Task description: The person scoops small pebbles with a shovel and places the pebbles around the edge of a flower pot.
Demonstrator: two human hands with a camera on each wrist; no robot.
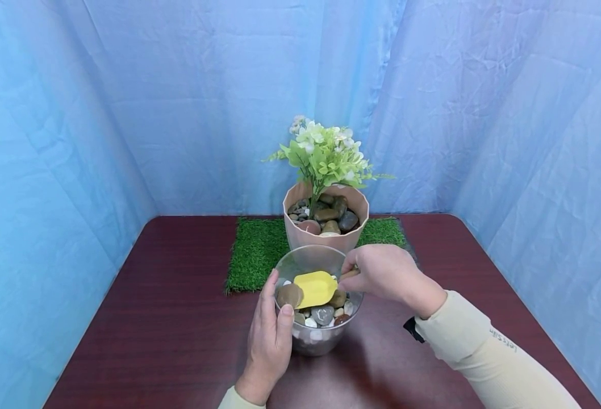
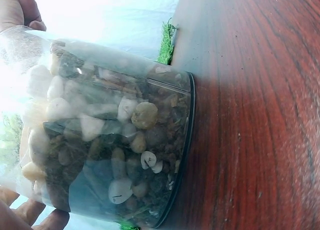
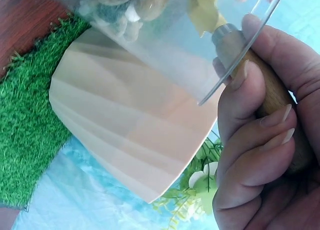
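My right hand (image 1: 389, 278) grips the wooden handle (image 3: 272, 90) of a small yellow trowel (image 1: 314, 288). The trowel's blade is inside a clear plastic container (image 1: 317, 346), above the stones, and touches a large brown stone (image 1: 290, 295) at the left side. Stones (image 2: 145, 115) of mixed sizes, white, grey and brown, fill the container's lower part, with darker bits near its base. On the container's left side, my left hand (image 1: 272, 341) holds the wall near the rim, thumb towards me and fingers round the far side. Part of the handle is hidden inside my right hand.
Behind the container stands a pinkish plant pot (image 1: 321, 241) with stones and a white-flowered leafy plant (image 1: 326, 153). It sits on a green artificial-grass mat (image 1: 257, 255). The dark red wooden table (image 1: 178, 318) is bordered by blue curtains (image 1: 218, 108).
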